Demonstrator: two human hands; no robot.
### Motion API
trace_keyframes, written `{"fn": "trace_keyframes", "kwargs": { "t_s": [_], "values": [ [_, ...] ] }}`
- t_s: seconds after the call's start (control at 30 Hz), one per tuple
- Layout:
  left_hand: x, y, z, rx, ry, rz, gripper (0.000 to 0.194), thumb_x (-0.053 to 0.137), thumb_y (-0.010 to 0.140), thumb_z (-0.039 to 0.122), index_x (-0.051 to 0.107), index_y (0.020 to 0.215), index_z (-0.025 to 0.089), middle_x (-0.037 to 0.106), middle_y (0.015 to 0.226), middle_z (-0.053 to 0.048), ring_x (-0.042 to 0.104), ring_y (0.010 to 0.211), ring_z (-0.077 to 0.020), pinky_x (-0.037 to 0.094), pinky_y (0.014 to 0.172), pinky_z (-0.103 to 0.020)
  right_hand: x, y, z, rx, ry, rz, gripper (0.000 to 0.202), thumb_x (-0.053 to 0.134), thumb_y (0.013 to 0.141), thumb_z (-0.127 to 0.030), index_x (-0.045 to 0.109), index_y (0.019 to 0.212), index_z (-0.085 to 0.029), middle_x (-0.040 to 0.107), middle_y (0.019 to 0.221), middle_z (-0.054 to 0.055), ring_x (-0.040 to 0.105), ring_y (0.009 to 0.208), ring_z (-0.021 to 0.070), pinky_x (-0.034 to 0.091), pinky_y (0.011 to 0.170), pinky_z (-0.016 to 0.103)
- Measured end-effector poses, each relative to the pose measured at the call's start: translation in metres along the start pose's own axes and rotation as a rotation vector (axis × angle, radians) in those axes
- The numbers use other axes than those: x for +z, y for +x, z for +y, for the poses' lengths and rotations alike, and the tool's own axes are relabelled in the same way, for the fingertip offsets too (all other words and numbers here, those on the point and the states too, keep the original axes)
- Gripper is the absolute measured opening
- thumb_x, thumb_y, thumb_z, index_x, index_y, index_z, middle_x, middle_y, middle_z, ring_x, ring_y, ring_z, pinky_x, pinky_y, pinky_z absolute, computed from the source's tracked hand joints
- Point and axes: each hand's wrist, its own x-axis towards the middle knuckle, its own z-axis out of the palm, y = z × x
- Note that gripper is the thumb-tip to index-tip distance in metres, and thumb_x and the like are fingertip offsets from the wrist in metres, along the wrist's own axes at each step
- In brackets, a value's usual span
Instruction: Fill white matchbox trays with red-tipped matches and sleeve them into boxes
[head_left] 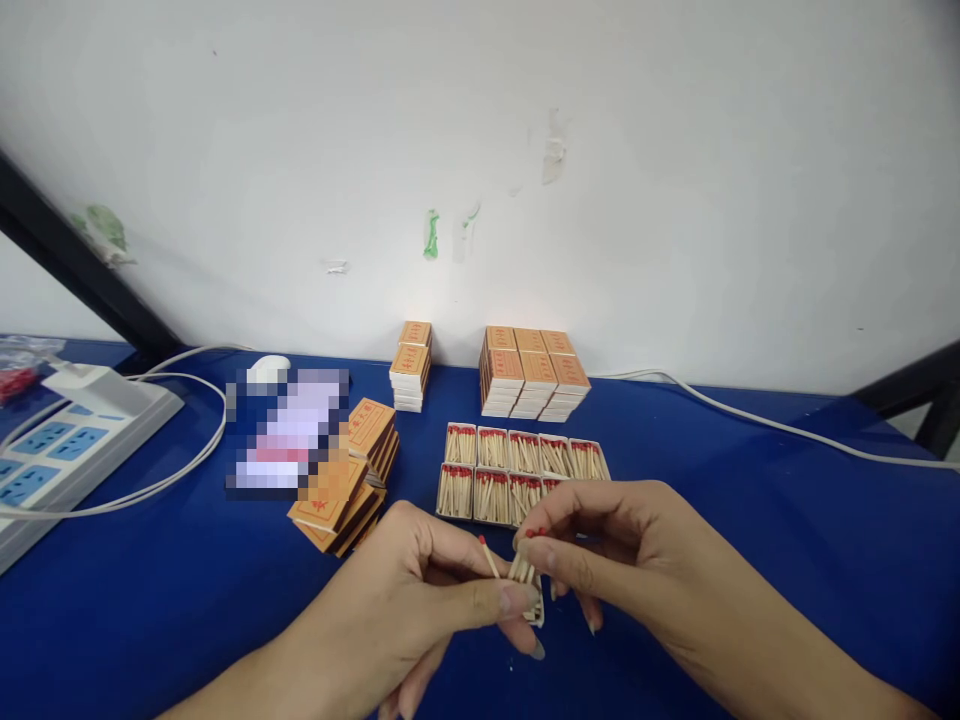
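A small bunch of red-headed matches (520, 568) sits between my two hands. My left hand (431, 590) is closed, with its thumb and fingers pinching the pale lower ends; one match leans apart to the left. The thumb and forefinger of my right hand (622, 545) close on the bunch near the red heads. Partly hidden below the fingers is a white-edged matchbox tray (538, 622), seemingly with matches in it. Just beyond my hands, two rows of open matchbox trays (474, 492) hold matches, heads facing away; my right hand covers part of the nearer row.
Orange matchbox sleeves (330, 490) lie piled at the left. Closed matchboxes stand in a small stack (410, 360) and a larger stack (536, 370) by the wall. A blurred phone-like object (300, 420), a white mouse (268, 370), a power strip (75, 440) and cables occupy the left.
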Motion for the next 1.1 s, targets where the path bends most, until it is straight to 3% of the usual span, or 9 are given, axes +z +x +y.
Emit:
{"fn": "trace_keyframes", "kwargs": {
  "t_s": [0.3,0.47,0.53,0.7,0.8,0.93,1.1],
  "values": [
    [-0.001,0.002,-0.002,0.037,-0.030,0.113,0.066,0.079,0.098,0.083,0.087,0.098,0.018,0.047,0.038,0.007,0.034,0.028,-0.0093,0.023,0.033,-0.018,0.001,0.014,-0.013,-0.048,-0.046,0.030,0.037,0.097,0.090,-0.057,0.086,0.090,-0.022,0.079,0.083,0.001,0.064,0.068,0.0133,0.058,0.063,0.025],
    [0.007,0.001,-0.002,0.076,0.025,0.218,0.062,0.074,0.103,0.080,0.087,0.099,0.020,0.043,0.039,0.009,0.034,0.030,-0.0102,0.025,0.034,-0.019,-0.003,0.015,-0.013,-0.062,-0.054,0.018,0.030,0.096,0.092,-0.051,0.086,0.090,-0.023,0.078,0.085,0.000,0.061,0.070,0.0131,0.056,0.065,0.023],
    [0.010,-0.001,-0.003,0.152,0.097,0.283,0.058,0.069,0.109,0.075,0.087,0.097,0.021,0.045,0.042,0.008,0.036,0.032,-0.0101,0.028,0.036,-0.020,-0.004,0.014,-0.012,-0.075,-0.046,0.019,0.027,0.096,0.093,-0.048,0.086,0.090,-0.023,0.077,0.085,0.000,0.060,0.072,0.0130,0.055,0.066,0.023],
    [0.011,-0.006,-0.005,0.538,0.439,0.523,0.037,0.063,0.119,0.046,0.090,0.102,0.026,0.072,0.071,0.003,0.053,0.043,-0.0088,0.038,0.042,-0.019,0.000,0.018,-0.013,-0.128,-0.092,0.097,0.027,0.094,0.095,-0.049,0.085,0.089,-0.024,0.077,0.085,0.000,0.062,0.077,0.0152,0.053,0.068,0.025],
    [0.009,-0.007,-0.004,0.634,0.513,0.646,0.028,0.064,0.118,0.036,0.091,0.112,0.030,0.068,0.066,0.007,0.052,0.042,-0.0083,0.039,0.042,-0.019,0.002,0.024,-0.019,-0.185,-0.130,0.158,0.023,0.092,0.096,-0.047,0.085,0.091,-0.025,0.075,0.081,-0.001,0.063,0.075,0.0152,0.051,0.066,0.026],
    [0.007,-0.008,-0.003,0.666,0.563,0.807,0.031,0.068,0.116,0.036,0.085,0.091,0.027,0.058,0.053,0.009,0.053,0.043,-0.0094,0.041,0.045,-0.018,0.003,0.029,-0.026,-0.232,-0.196,0.221,0.020,0.091,0.097,-0.045,0.086,0.091,-0.026,0.079,0.085,0.000,0.067,0.079,0.0163,0.053,0.071,0.027],
    [0.007,-0.007,-0.004,0.568,0.525,0.739,0.045,0.064,0.119,0.044,0.073,0.079,0.024,0.054,0.048,0.010,0.053,0.037,-0.0089,0.040,0.042,-0.019,0.004,0.029,-0.026,-0.224,-0.238,0.191,0.022,0.088,0.099,-0.047,0.086,0.094,-0.027,0.081,0.087,0.000,0.071,0.080,0.0174,0.054,0.070,0.028]
  ]
}}
